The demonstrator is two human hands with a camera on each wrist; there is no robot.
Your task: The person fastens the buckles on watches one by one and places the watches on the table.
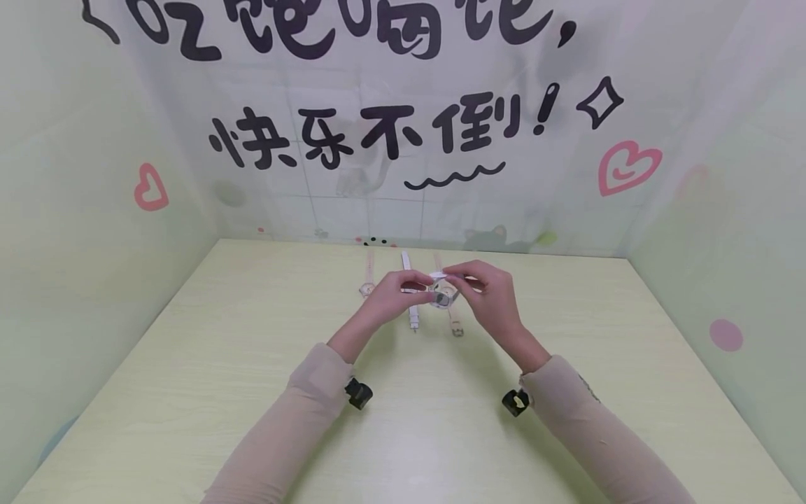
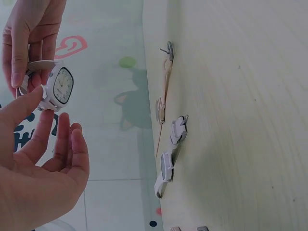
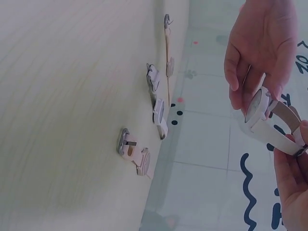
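Both hands pinch one white watch [image 1: 443, 294] above the tabletop's [image 1: 252, 392] far edge — left hand [image 1: 393, 294] on its case, right hand [image 1: 488, 294] on its strap.

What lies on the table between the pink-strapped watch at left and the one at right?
A white-strapped watch lies between them, partly hidden behind the left hand; the head view shows it.
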